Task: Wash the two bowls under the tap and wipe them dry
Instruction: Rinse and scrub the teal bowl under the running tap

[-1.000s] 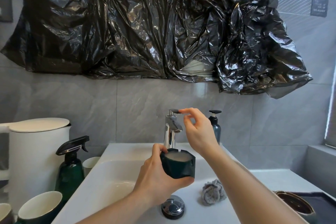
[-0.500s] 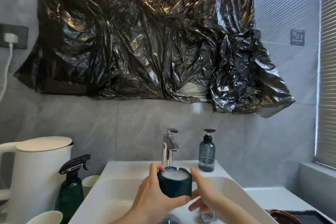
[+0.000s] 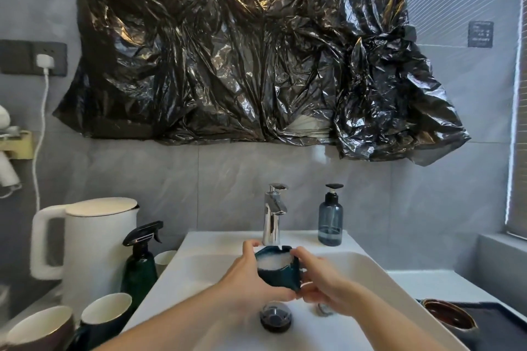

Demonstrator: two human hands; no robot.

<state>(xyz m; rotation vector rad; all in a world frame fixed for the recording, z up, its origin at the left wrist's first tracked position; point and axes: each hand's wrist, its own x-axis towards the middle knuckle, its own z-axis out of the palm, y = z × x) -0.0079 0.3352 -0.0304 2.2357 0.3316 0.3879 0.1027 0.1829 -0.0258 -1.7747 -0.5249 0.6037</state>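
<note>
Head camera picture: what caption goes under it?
Both hands hold a dark bowl under the tap.

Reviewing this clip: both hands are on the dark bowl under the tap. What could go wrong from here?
The dark green bowl, full of foamy water, sits gripped between left hand and right hand; wet, it might slip into the sink and chip. Tipping it could splash toward the brown bowl beside the basin.
</note>
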